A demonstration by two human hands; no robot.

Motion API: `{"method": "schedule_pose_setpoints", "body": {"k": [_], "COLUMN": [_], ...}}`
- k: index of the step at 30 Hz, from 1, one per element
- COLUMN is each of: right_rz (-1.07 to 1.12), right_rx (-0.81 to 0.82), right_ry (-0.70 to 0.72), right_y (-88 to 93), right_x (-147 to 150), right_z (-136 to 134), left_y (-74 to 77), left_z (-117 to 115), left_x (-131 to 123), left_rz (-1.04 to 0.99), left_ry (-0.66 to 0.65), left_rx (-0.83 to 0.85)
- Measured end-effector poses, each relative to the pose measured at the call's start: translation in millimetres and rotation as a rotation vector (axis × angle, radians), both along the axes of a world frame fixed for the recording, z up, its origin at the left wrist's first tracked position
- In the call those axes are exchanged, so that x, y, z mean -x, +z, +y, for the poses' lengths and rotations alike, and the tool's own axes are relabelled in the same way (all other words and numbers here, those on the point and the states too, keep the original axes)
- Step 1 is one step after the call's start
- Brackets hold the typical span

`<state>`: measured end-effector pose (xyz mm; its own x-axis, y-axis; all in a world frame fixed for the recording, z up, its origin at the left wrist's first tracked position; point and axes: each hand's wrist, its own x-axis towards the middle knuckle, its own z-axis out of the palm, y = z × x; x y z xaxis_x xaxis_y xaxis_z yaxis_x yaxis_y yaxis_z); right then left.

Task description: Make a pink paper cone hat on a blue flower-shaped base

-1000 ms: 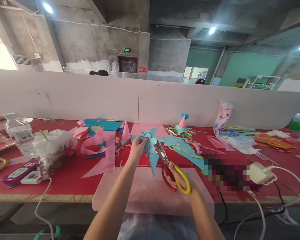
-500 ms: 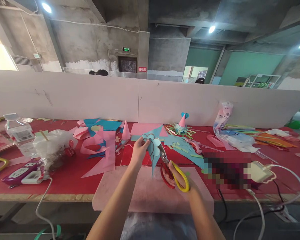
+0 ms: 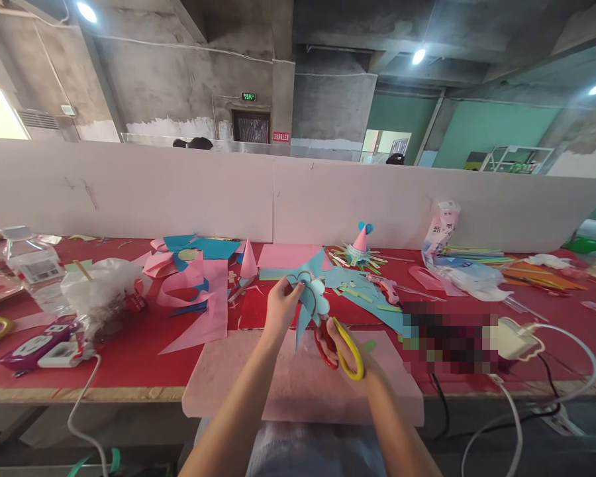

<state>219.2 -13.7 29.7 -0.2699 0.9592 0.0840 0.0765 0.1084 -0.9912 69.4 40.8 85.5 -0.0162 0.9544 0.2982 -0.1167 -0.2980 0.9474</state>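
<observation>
Pinched in my left hand (image 3: 283,303) is a light blue sheet of paper (image 3: 312,265) with a flower outline drawn on it. Scalloped petals show along its cut right side, and a pointed strip of the sheet hangs below. My right hand (image 3: 338,338) is closed around scissors (image 3: 350,351) with one yellow and one red handle. Their blades meet the paper at the flower's lower right edge and are mostly hidden. Beneath both hands lies a pink mat (image 3: 302,377) at the front of the red table.
Behind my hands stand a pink paper cone (image 3: 249,260) and a cone figure with blue ears (image 3: 361,238). Pink paper scraps (image 3: 216,305) lie left, near a plastic bottle (image 3: 32,258). A glue gun (image 3: 388,288) and plastic bags (image 3: 477,278) are on the right. A white partition (image 3: 203,192) closes off the back.
The flower paper has turned and shifted slightly right in my left hand. The scissors have moved a little left and lower around the petals, their blades now less visible.
</observation>
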Motion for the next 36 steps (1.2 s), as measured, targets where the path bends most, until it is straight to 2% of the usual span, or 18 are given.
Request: {"method": "schedule_pose_setpoints", "body": {"k": [6, 10, 15, 23, 28, 36], "right_rz": [0.044, 0.080, 0.054, 0.096, 0.128, 0.135], "right_rx": [0.059, 0.059, 0.036, 0.089, 0.078, 0.066], "right_ry": [0.030, 0.063, 0.062, 0.004, -0.031, -0.067], "right_y": [2.1, -4.3, -0.2, -3.0, -5.3, -4.4], "right_x": [3.4, -0.5, 2.2, 9.2, 17.5, 22.5], "right_z": [-3.3, -0.2, -2.9, 0.2, 1.0, -0.6], "left_y": [-0.9, 6.8, 13.3, 2.1, 3.1, 3.3], "left_z": [4.6, 9.0, 3.2, 1.4, -1.7, -4.0], "left_x": [7.8, 20.6, 23.7, 7.2, 0.4, -1.5], "left_rz": [0.075, 0.184, 0.333, 0.290, 0.236, 0.132], "left_ry": [-0.002, -0.046, 0.001, 0.011, 0.074, 0.048], "left_rx": [-0.010, -0.094, -0.133, -0.070, -0.003, 0.037]}}
